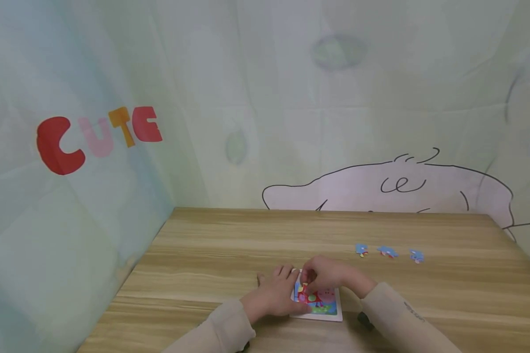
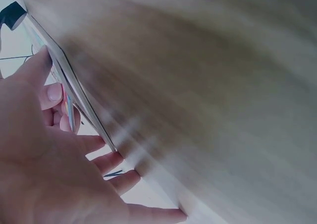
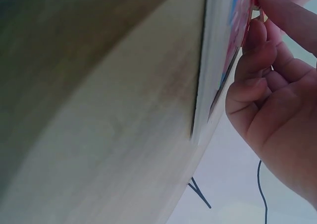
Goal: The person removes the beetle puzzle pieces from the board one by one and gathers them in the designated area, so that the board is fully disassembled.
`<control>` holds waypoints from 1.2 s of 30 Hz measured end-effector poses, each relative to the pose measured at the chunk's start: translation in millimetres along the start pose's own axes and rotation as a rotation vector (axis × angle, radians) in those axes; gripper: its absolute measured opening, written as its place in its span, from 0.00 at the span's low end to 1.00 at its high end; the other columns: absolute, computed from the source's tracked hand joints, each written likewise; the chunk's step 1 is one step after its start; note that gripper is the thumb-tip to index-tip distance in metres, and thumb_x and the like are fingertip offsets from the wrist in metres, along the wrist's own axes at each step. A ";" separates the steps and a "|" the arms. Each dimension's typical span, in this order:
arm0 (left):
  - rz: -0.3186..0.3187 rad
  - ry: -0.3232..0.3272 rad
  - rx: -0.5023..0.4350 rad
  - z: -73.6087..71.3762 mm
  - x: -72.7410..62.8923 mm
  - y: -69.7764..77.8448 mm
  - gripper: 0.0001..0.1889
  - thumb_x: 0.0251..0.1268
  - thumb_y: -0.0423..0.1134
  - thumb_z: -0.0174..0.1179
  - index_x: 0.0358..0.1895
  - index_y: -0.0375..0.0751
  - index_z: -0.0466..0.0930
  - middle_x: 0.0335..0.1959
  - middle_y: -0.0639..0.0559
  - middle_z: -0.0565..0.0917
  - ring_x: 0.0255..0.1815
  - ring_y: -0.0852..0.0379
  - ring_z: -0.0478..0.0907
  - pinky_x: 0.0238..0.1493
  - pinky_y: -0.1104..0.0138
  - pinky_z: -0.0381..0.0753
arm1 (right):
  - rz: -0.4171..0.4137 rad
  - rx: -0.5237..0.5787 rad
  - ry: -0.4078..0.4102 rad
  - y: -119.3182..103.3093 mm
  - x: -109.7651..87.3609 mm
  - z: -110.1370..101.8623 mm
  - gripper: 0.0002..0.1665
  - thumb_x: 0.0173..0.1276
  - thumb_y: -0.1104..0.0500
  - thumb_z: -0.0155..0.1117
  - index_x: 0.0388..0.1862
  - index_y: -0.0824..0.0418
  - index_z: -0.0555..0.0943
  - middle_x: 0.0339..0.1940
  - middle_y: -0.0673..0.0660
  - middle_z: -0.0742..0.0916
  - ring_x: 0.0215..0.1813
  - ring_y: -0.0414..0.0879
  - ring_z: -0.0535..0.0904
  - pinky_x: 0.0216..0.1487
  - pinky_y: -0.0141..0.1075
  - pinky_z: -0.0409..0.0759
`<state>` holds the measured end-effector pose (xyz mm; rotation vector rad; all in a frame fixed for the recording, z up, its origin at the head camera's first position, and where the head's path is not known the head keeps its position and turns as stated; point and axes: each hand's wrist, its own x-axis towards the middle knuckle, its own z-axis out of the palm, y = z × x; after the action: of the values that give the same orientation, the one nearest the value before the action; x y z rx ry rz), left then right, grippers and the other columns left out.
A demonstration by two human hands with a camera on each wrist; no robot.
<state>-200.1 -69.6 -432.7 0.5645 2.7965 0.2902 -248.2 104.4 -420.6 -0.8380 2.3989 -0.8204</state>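
Observation:
A small picture puzzle in a white-edged tray (image 1: 322, 317) lies on the table, showing a pink character in red on blue and green. My left hand (image 1: 276, 294) rests along the tray's left side, fingers spread onto the table and thumb across its lower left corner. Over the tray's upper left part, my right hand (image 1: 324, 272) pinches a jigsaw piece (image 1: 304, 288) between thumb and fingers. From the left wrist, that piece (image 2: 71, 116) appears tilted, edge-on above the tray. The right wrist view shows the right hand (image 3: 277, 90) with its other fingers curled, close over the picture.
Three loose blue jigsaw pieces lie in a row farther back on the right: a left one (image 1: 361, 250), a middle one (image 1: 387, 251) and a right one (image 1: 417, 256). The wooden table (image 1: 194, 274) meets a printed cloth backdrop (image 1: 247, 98) at its back and left.

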 end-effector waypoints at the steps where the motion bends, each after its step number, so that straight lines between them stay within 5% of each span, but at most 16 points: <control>1: 0.000 0.000 -0.003 -0.3 -0.3 0.2 0.49 0.52 0.72 0.59 0.72 0.44 0.62 0.71 0.47 0.63 0.72 0.43 0.56 0.57 0.26 0.52 | -0.002 0.001 0.000 -0.4 -0.2 -0.3 0.08 0.59 0.65 0.70 0.31 0.56 0.79 0.28 0.47 0.81 0.34 0.42 0.75 0.38 0.36 0.76; 36: 0.010 -0.009 0.016 0.1 0.7 -1.7 0.49 0.53 0.72 0.57 0.73 0.43 0.61 0.72 0.46 0.62 0.73 0.42 0.56 0.56 0.25 0.52 | -0.108 0.049 -0.053 8.4 -1.8 -4.0 0.04 0.61 0.66 0.66 0.32 0.60 0.79 0.25 0.45 0.78 0.29 0.37 0.72 0.33 0.29 0.71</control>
<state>-201.3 -70.9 -433.4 0.5814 2.7901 0.2672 -252.6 112.5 -422.9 -0.9642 2.2946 -0.8827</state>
